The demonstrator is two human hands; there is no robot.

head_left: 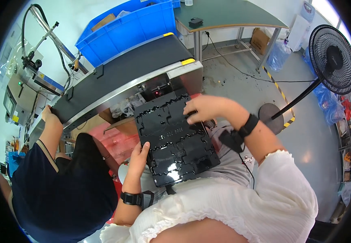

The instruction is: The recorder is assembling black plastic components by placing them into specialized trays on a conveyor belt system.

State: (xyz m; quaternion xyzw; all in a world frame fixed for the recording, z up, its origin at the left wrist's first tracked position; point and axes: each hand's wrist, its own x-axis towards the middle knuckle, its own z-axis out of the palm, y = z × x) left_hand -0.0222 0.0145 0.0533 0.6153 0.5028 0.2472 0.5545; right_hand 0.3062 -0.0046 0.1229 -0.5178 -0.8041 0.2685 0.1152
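A shiny black moulded plastic tray [173, 137] with several shaped recesses lies tilted over my lap, below the conveyor's near end. At its left edge my left hand [138, 157] grips it, thumb on top. My right hand [201, 108] is at the tray's upper right edge, fingers curled down by a recess. Whatever sits between those fingertips is too small or hidden to make out. Black straps circle both my wrists, and a thin black cable hangs below the right one.
A black conveyor belt [122, 67] runs ahead, with a blue bin [133, 30] behind it. Close at my left, another person in dark clothing [66, 182] rests a hand on the conveyor. A black standing fan [332, 58] and a green table [232, 14] stand right.
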